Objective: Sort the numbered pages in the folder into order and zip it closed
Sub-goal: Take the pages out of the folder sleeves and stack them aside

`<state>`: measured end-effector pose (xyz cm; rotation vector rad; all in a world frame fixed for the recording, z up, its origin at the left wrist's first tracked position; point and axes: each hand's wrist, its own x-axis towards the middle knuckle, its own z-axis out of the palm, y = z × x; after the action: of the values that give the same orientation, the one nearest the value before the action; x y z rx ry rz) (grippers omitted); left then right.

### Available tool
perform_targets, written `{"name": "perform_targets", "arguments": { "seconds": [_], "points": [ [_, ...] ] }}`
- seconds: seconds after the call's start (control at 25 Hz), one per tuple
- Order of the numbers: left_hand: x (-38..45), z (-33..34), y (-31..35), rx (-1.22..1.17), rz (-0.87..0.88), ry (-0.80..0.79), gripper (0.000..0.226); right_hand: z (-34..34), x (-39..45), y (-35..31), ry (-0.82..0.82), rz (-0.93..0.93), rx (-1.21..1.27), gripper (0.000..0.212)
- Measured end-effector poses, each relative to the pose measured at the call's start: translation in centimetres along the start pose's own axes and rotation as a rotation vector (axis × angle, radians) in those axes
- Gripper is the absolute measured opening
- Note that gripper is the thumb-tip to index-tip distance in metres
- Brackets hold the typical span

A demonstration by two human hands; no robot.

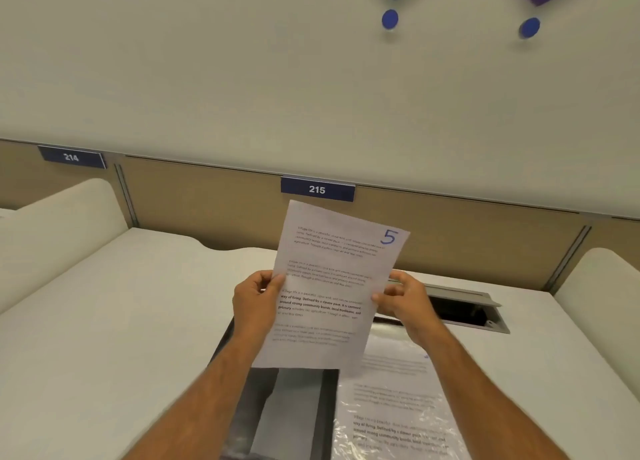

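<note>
Holding a printed page (329,286) up off the desk (104,321), the person gripped it at both side edges. That sheet bore a blue handwritten 5 (388,236) in its upper right corner and leaned slightly to the right. The left hand (254,304) pinched the page's left edge, thumb on the printed face and the other fingers curled behind the paper. The right hand (403,297) pinched the right edge, fingertips curled onto the front margin; how its thumb lay could not be told.

Below the page lay the open folder (277,407), dark grey inside, flat on the desk. To the lower right of the page, the folder's right half carried another printed sheet (398,407) under a crinkled clear plastic sleeve; its number was mostly hidden, with only a blue scrap of ink showing near its top right. No zip could be made out.

Just right of the page, behind the right hand, a grey cable hatch (467,307) stood open in the desk. Directly above the page, a dark blue tag reading 215 (317,189) was fixed to the beige partition (450,231); a tag reading 214 (71,157) sat far to the upper left of the page.
</note>
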<state>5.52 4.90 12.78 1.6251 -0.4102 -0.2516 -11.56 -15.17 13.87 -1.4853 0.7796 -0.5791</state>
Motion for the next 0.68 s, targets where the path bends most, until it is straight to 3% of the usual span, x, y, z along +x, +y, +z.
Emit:
{"name": "perform_targets", "arguments": {
  "seconds": [0.24,0.32,0.44,0.68],
  "points": [
    [0.8,-5.0,-1.6,0.181,-0.077,0.147,0.007,6.6,0.0,3.4,0.128,0.082,0.037,0.026],
    [1.8,-7.5,-2.5,0.202,-0.122,0.166,0.018,9.9,0.3,4.2,0.089,0.069,-0.025,0.014],
    [4.5,-11.9,-3.7,0.27,-0.16,0.185,0.033,15.4,0.9,5.0,0.007,0.073,-0.046,0.014],
    [12.0,-21.5,-7.0,0.463,-0.153,0.231,0.034,26.9,2.6,6.1,-0.103,0.15,-0.115,0.021]
  ]
}}
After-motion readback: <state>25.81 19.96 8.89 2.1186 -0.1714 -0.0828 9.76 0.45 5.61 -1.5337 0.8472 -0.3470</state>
